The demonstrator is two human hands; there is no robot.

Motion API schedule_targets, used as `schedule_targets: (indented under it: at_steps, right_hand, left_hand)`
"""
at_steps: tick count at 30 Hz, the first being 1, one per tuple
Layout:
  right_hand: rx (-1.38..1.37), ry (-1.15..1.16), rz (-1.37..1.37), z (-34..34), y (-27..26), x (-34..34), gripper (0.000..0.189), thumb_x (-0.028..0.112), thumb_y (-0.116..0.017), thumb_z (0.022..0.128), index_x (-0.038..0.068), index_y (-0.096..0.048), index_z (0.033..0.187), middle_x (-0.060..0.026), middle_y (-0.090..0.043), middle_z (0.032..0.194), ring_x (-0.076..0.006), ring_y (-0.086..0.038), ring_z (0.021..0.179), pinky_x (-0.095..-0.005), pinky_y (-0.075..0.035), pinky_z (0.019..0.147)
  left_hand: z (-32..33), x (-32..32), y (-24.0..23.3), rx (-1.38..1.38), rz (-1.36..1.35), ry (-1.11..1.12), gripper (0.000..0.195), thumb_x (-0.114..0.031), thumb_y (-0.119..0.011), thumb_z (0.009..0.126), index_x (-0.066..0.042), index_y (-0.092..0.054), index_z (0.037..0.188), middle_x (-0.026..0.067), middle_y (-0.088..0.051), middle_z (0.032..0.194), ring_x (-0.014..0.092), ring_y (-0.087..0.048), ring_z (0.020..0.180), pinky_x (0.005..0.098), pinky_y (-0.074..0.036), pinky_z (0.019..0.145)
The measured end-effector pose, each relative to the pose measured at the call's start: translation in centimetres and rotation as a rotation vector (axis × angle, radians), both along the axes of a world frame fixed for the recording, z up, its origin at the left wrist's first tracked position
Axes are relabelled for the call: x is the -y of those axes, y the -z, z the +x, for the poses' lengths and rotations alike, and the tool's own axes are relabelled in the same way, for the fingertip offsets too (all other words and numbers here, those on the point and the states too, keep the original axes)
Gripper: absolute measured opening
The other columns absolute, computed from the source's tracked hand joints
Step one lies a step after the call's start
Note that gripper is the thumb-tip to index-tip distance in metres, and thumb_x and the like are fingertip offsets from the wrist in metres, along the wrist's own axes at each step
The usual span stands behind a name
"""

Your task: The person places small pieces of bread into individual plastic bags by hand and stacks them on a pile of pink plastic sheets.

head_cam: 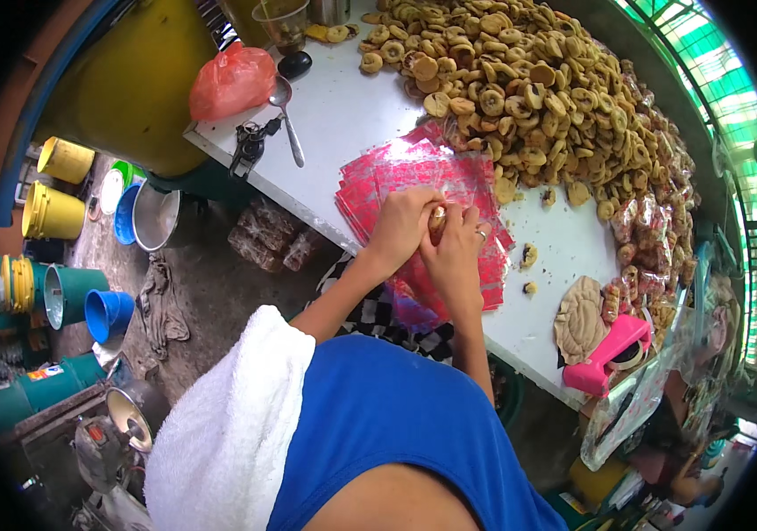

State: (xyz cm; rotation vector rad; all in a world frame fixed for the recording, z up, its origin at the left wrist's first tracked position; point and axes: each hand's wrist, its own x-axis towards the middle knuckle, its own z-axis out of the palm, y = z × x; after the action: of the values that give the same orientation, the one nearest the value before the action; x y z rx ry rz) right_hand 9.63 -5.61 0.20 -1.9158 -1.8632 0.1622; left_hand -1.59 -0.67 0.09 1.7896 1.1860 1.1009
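Note:
My left hand [400,222] and my right hand [456,242] meet over a stack of pink printed plastic wrappers [418,176]. Between their fingers is a small wrapped pastry [438,222], mostly covered by the fingers, with its clear shiny film showing at the top. A ring sits on a finger of the right hand. Just beyond the wrappers rises a large heap of round, filled pastries [531,99]. Wrapped packs [647,226] are piled along the heap's right side. A few broken pastry pieces [528,255] lie to the right of the wrappers.
On the white table [332,106] lie a spoon [287,119], keys [249,146] and a red plastic bag [232,83] at left. A pink tape dispenser [607,355] and a beige cloth [581,318] lie near the right corner. Buckets [53,209] stand on the floor at left.

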Motion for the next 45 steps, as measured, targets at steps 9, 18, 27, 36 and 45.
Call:
schedule_targets:
  at_steps: [9,18,27,36,45]
  right_hand:
    - [-0.134,-0.026,-0.088,0.0,0.0,1.2,0.051,-0.003,-0.061,0.072,-0.007,-0.039,0.118,-0.0265,-0.043,0.114,-0.0443,-0.043,0.102,-0.0523,-0.037,0.089]
    - [-0.298,-0.02,0.073,0.5,1.3,0.8,0.055,-0.009,-0.055,0.068,-0.009,-0.037,0.119,-0.0275,-0.04,0.117,-0.0443,-0.041,0.109,-0.0505,-0.035,0.095]
    - [-0.426,-0.145,0.032,3.6,0.8,0.2,0.057,-0.011,-0.048,0.065,-0.009,-0.039,0.122,-0.0244,-0.041,0.119,-0.0405,-0.041,0.113,-0.0454,-0.033,0.101]
    - [-0.813,-0.358,-0.117,8.0,-0.1,-0.5,0.042,-0.001,-0.072,0.079,0.004,-0.057,0.118,-0.0084,-0.054,0.116,-0.019,-0.061,0.099,-0.0287,-0.053,0.078]
    - [-0.786,-0.367,-0.231,9.5,-0.4,-2.8,0.026,0.005,-0.07,0.082,0.001,-0.065,0.107,-0.0096,-0.064,0.095,-0.0195,-0.064,0.088,-0.0303,-0.053,0.079]
  left_hand:
    - [-2.1,-0.5,-0.5,-0.167,0.034,0.531,0.044,-0.007,-0.065,0.077,0.001,-0.057,0.12,0.0181,-0.058,0.113,0.035,-0.054,0.11,0.0398,-0.044,0.096]
    - [-1.5,-1.6,-0.4,-0.33,0.146,0.598,0.037,-0.016,-0.069,0.08,0.0,-0.06,0.112,0.0156,-0.058,0.105,0.033,-0.053,0.106,0.0403,-0.042,0.096]
    - [-0.8,-1.5,-0.1,-0.386,0.144,0.542,0.024,-0.019,-0.059,0.089,0.0,-0.059,0.104,0.0137,-0.058,0.102,0.032,-0.05,0.104,0.0412,-0.04,0.096]
    - [0.1,-1.7,-0.6,-0.507,0.166,0.498,0.026,-0.023,-0.05,0.095,0.002,-0.058,0.099,0.0152,-0.056,0.104,0.034,-0.048,0.104,0.0457,-0.038,0.093]
    - [2.3,1.5,-0.1,-0.447,0.494,0.031,0.038,-0.017,-0.054,0.089,0.001,-0.055,0.122,0.0189,-0.054,0.117,0.037,-0.048,0.114,0.0456,-0.038,0.101]
